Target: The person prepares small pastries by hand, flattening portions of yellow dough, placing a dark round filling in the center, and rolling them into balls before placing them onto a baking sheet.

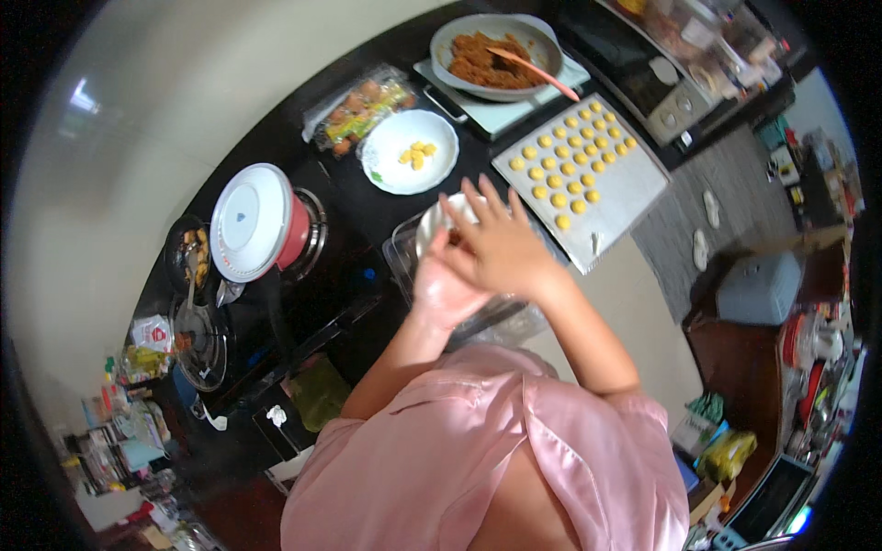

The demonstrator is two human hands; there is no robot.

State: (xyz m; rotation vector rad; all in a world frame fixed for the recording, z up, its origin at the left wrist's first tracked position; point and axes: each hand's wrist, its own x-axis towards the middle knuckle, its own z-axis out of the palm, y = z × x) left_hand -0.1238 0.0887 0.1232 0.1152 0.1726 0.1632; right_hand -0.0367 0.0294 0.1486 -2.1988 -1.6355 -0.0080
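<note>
Landmark plate: a white plate is set on the black counter, with a few yellow pieces gathered at its middle.
Right hand: the right hand is held back uppermost, on the person's side of the plate and a little to its right; its fingers are stretched out and spread apart.
Left hand: the left hand is turned palm up under the right one, below the plate in view; its fingers are mostly covered, so their curl cannot be told.
Between palms: hidden; whether anything is gripped there cannot be told.
White bowl: the white bowl is seen just below the plate, partly covered by the right fingers; whether it is touched cannot be told.
Clear container: the clear plastic container is seen around the bowl, also on the person's side of the plate.
Tray: the silver tray is laid to the right of the plate, its yellow rounds set out in rows.
Pan: the grey pan, filled with brown mixture, is placed beyond the plate, to its right.
</note>
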